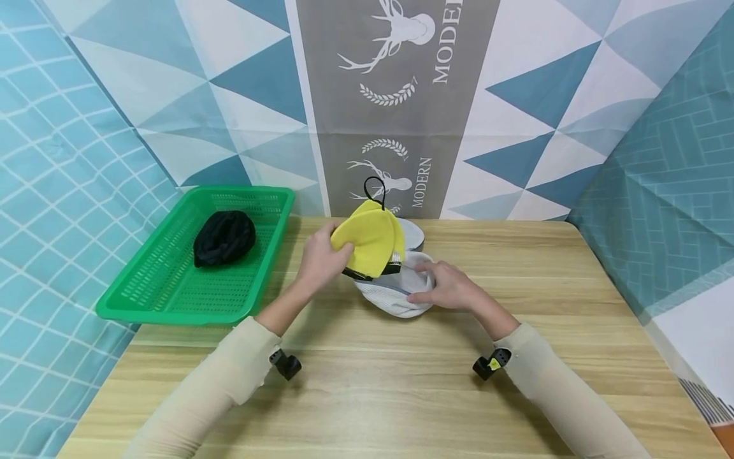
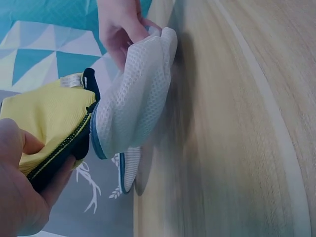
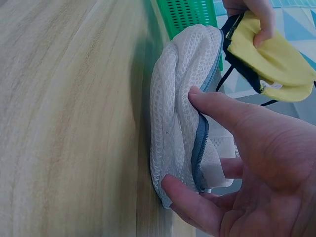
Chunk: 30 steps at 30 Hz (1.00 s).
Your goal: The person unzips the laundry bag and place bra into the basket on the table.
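My left hand [image 1: 325,255] pinches a folded yellow bra [image 1: 373,241], its thumb on the near side and its fingers behind. It has a black band, a pale label and a thin black strap looping up at the top. Just right of and below it is a white mesh laundry bag [image 1: 395,296] with a grey-blue zip, its mouth unzipped. My right hand [image 1: 450,287] holds the bag's right side by the mouth. In the right wrist view the thumb and fingers [image 3: 190,200] are spread along the zip edge; some fingertips are hidden behind the mesh.
A green plastic basket [image 1: 266,255] stands at the back left of the wooden table [image 1: 378,395]. A bunched black cloth item [image 1: 225,238] lies in it. Behind the mesh bag is another whitish piece with a grey edge [image 1: 411,234], close to the patterned wall covering [image 1: 395,121].
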Motion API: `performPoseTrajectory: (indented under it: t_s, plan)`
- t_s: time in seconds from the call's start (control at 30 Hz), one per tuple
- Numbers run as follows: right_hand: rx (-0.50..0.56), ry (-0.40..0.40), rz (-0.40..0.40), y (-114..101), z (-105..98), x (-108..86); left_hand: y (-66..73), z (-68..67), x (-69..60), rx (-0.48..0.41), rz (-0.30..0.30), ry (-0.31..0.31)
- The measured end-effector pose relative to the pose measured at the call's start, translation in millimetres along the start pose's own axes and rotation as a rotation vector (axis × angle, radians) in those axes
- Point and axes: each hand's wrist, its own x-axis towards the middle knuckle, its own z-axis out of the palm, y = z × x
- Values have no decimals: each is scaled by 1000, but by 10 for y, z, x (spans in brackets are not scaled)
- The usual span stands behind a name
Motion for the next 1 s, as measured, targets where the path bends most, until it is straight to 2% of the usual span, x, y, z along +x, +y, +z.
performPoseTrajectory:
  t_s: [0.3, 0.63, 0.87, 1.0]
  plan:
    - [3, 28, -22, 18, 16, 2, 53, -89, 5, -7, -51, -18]
    - [2, 63, -54, 3, 11, -49, 82, -211, 27, 29, -58, 0]
    - [16, 87, -3, 0, 12, -71, 87, -289, 35, 20, -75, 4]
    - [28, 104, -8, 3, 17, -79, 75, -342, 34, 30, -75, 11]
